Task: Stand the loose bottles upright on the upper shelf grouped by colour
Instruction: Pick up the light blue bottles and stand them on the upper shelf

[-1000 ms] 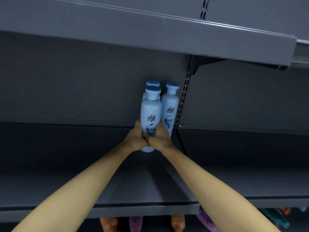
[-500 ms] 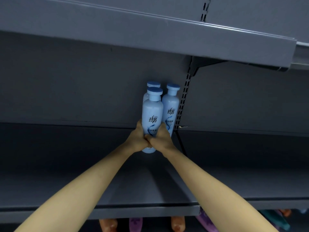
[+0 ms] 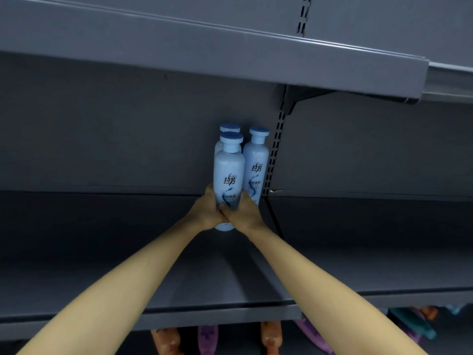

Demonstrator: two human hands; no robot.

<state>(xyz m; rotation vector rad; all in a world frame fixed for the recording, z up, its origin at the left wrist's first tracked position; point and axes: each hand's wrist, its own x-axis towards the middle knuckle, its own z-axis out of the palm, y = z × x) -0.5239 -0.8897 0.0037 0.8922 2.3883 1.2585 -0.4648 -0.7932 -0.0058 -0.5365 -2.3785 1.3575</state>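
Both grips are wrapped around the lower half of the front pale-blue bottle (image 3: 229,172), which is upright near the back of the grey shelf (image 3: 128,252). The left grip (image 3: 207,213) holds it from the left and the right grip (image 3: 245,213) from the right. Their fingers curl round the body and the thumbs meet across the front of the label, with no gap visible between palms and bottle. Its base shows just below the hands, but I cannot tell whether it rests on the shelf. Directly behind it stands a second blue bottle (image 3: 229,128), with only its cap and shoulder in view. A third blue bottle (image 3: 256,160) stands just beside it on the right, close against the right grip's fingers. Below the shelf's front edge lie an orange bottle (image 3: 166,339) and a purple bottle (image 3: 207,336).
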